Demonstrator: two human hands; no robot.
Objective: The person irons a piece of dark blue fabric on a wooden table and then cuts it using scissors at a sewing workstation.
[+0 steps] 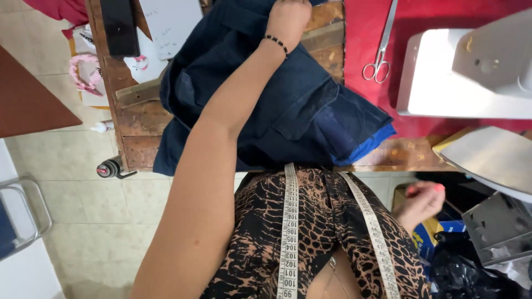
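My left hand [288, 19] reaches far across a worn wooden table [138, 119] and rests at the far edge of a dark blue garment [277, 111], its fingers curled into the cloth. A black bead bracelet sits on that wrist. The garment lies spread on the table, with a brighter blue layer [377, 141] showing at its right corner. My right hand [421, 202] hangs low beside my hip, fingers loosely apart and holding nothing. A white measuring tape [288, 232] is draped around my neck over a patterned dress.
Silver scissors [379, 58] lie on a red cloth [366, 33] beside a white sewing machine [460, 72]. A black slab [119, 25], white paper [172, 22] and a pink band [83, 72] sit at the table's left. A black bottle [113, 168] lies on the tiled floor. Boxes and a black bag [471, 271] crowd the lower right.
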